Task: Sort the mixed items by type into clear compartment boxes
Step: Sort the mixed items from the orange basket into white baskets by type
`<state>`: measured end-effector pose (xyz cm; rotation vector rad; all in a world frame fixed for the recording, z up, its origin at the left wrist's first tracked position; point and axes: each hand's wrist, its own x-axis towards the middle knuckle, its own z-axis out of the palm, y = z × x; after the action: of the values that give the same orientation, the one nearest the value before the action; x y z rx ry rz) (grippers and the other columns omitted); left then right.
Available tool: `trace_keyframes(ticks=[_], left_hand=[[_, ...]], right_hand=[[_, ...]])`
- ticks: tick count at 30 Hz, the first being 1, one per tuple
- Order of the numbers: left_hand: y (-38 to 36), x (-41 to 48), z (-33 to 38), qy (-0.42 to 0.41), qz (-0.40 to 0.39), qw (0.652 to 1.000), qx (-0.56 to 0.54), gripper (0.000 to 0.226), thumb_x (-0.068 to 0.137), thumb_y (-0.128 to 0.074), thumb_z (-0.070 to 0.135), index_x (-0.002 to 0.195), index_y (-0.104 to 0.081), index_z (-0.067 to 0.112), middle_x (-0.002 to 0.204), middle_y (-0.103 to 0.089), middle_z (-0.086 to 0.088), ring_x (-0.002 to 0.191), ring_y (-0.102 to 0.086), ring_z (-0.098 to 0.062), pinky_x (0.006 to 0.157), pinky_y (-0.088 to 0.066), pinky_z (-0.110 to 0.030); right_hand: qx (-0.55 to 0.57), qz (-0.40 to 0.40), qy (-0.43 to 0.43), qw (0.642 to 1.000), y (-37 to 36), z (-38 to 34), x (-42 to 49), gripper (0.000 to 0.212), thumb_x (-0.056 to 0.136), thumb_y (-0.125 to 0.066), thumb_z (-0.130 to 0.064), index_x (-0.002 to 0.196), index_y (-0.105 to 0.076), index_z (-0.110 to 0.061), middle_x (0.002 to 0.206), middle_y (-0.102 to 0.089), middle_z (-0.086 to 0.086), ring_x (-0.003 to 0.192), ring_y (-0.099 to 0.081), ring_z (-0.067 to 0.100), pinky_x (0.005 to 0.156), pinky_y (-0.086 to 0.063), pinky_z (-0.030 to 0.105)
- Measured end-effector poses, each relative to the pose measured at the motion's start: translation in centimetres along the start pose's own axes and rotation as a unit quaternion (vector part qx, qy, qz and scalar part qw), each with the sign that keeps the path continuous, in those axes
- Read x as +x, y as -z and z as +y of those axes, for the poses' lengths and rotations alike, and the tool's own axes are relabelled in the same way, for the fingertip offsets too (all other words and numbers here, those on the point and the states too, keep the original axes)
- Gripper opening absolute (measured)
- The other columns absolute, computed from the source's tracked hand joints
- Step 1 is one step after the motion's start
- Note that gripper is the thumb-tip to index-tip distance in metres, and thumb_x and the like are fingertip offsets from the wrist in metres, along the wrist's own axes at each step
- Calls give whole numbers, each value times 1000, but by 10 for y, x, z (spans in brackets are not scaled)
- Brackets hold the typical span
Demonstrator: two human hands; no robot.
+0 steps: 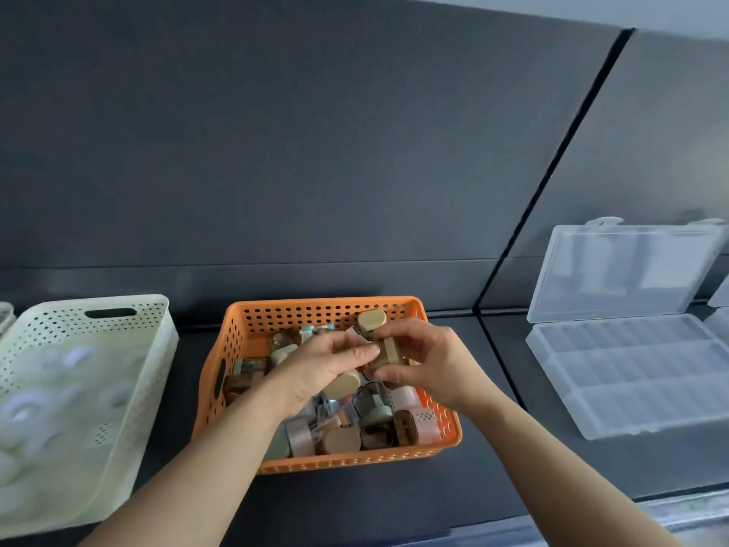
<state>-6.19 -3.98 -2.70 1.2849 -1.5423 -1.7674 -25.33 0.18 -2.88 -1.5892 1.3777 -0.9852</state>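
At far left on the dark surface (513, 452): one cream perforated basket (47, 323), slot handle in its back wall, holding white rings (23, 408) (blurred, so their kind cannot be told).

Centre: one orange perforated basket (315, 464), just beside the cream one and apart from it. Contents: mixed items (371, 416) heaped together, small rounded pieces in tan, pink, green and brown. All of them lie in this basket.

Above the orange basket, left side: left hand (319, 369), bare forearm reaching in from the bottom edge. Its fingers are stretched to the right and their tips meet a tan item (390, 351). Whether this hand grips that item or only touches it cannot be told.

Above the orange basket, right side: right hand (430, 361), fingers curled over the top of the same tan item and thumb under it, pinching it. The item is lifted clear of the heap, near the back of the basket.

Right: one clear compartment box (639, 388), well apart from the orange basket. It stands open, with rows of compartments in its base. Its lid (623, 270) stands up behind, leaning against the grey wall panel (276, 152).

Far right edge: part of a second clear box (720, 300), cut off by the frame.
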Motion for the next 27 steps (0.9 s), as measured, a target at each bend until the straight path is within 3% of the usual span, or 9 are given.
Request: trace_keyframes(ticks=[3,6,11,13,17,20,22,24,27], left_hand=[[1,1,-4,-15,46,998,37,28,73,-75,41,97,-71,27,99,-72,10,97,-63,-9,79,-45,-24],[12,0,-8,-16,128,984,125,32,76,-72,50,103,-67,33,105,-68,13,97,-60,-7,79,-43,-27],[23,-11,-9,-34,178,974,138,28,78,-71,48,101,-64,34,101,-66,14,93,-61,-9,77,-46,-28],[25,-14,-11,-45,198,967,152,24,79,-71,46,99,-62,36,101,-65,15,91,-60,-6,73,-45,-25],[32,-17,-12,-63,237,956,161,18,81,-72,42,94,-61,38,98,-64,16,88,-59,-2,70,-48,-24],[36,-18,-12,-56,247,956,147,17,82,-72,40,95,-61,37,95,-64,12,81,-66,-11,64,-60,-43],[37,-18,-12,-49,247,957,144,21,82,-72,39,100,-63,34,97,-65,9,80,-68,-14,61,-60,-45],[39,-16,-13,-47,246,958,140,25,82,-72,38,105,-63,31,101,-65,8,80,-68,-12,59,-60,-44],[43,-15,-14,-43,243,961,127,29,82,-73,37,108,-64,29,104,-65,7,79,-69,-12,58,-60,-44]], right_hand=[[-61,-12,-10,998,6,4,0,54,67,-85,-26,117,-65,-30,113,-68,-11,107,-63,7,92,-53,37],[-268,-19,-9,963,22,12,1,58,71,-81,-32,125,-59,-32,125,-61,-14,115,-54,5,96,-43,23],[-406,-82,83,906,20,21,8,34,79,-74,-29,112,-69,-21,107,-67,-6,108,-54,15,96,-42,33],[-365,-63,65,927,22,16,13,28,82,-71,-27,109,-70,-22,106,-66,-7,103,-56,12,92,-45,29],[-159,24,0,987,23,4,28,24,89,-61,-13,111,-67,-19,106,-58,-5,94,-62,9,84,-50,19],[-125,38,-67,989,11,0,48,26,93,-44,-13,108,-66,-16,103,-59,0,84,-62,11,68,-50,21],[-136,58,-108,983,-2,1,61,28,94,-39,-14,93,-64,-4,81,-59,4,62,-51,14,53,-39,23],[-159,84,-144,973,-12,3,68,31,93,-43,-20,70,-52,-2,61,-47,6,51,-37,16,46,-30,26],[-209,93,-152,962,-22,8,77,35,86,-55,-27,58,-44,-10,52,-40,6,45,-30,17,42,-26,24]])
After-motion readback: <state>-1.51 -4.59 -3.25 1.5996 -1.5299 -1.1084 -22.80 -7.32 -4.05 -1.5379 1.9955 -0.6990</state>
